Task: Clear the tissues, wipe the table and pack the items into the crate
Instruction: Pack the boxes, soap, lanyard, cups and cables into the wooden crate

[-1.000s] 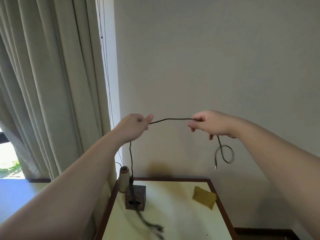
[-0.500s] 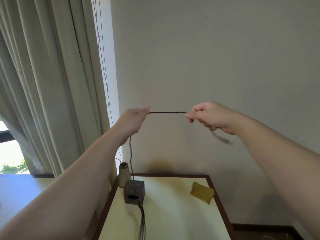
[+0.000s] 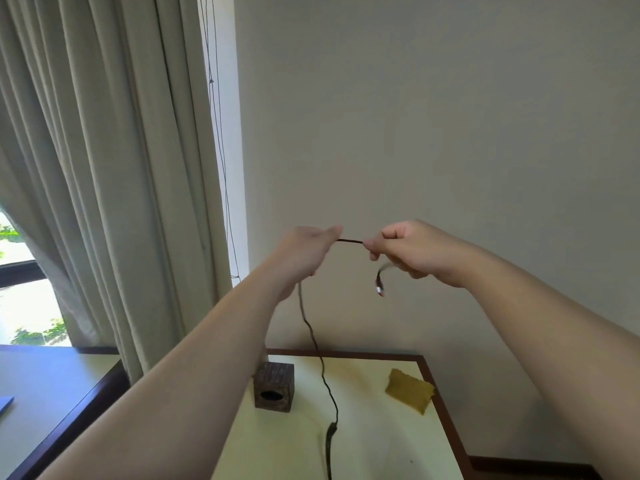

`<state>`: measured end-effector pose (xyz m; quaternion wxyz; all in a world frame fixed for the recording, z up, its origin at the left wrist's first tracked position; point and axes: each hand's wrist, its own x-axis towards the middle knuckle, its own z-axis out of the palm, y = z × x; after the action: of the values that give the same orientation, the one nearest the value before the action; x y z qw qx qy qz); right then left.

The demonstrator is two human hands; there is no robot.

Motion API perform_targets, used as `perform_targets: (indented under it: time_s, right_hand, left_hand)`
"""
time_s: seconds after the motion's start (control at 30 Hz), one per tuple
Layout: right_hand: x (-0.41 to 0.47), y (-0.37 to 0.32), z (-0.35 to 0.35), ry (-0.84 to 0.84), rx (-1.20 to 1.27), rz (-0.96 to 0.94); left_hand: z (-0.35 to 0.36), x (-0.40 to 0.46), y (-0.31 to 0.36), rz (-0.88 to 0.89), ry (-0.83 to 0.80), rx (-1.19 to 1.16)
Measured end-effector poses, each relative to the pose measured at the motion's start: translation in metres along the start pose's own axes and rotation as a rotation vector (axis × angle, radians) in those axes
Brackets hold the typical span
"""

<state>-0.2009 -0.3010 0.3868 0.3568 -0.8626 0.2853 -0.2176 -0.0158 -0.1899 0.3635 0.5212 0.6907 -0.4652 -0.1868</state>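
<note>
Head view: left hand (image 3: pixel 304 251) and right hand (image 3: pixel 408 251) raised before the wall, close together; each grip closed, pinching a dark cable (image 3: pixel 349 241) taut between them; cable's short end dangles below the right hand, long end hangs to the table (image 3: pixel 381 445); wooden cube (image 3: pixel 274 386) and yellow cloth (image 3: pixel 410 394) lie on the table, well apart.

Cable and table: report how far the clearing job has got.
Done, apparently: no tissues show on the table. In hand: left hand and right hand pinch the black cable, gathering it. Left: wooden block and yellow cloth remain unpacked; no crate is visible.
</note>
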Motion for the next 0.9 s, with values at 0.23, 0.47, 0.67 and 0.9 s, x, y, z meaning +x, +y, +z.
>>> perform_targets:
  time_s: [0.23, 0.47, 0.67, 0.9]
  right_hand:
    - [-0.01, 0.014, 0.016, 0.018, -0.066, 0.032]
    - [0.0, -0.01, 0.04, -0.012, -0.002, -0.019]
    - [-0.015, 0.01, 0.026, -0.028, 0.001, 0.067]
    - [0.009, -0.007, 0.058, 0.024, 0.113, 0.024]
  left_hand:
    - [-0.018, 0.0, -0.029, 0.008, 0.056, 0.216]
    - [0.011, -0.008, -0.012, 0.119, -0.125, 0.158]
    - [-0.033, -0.007, -0.048, 0.076, 0.03, 0.271]
    - [0.007, -0.012, -0.029, 0.194, -0.097, 0.166]
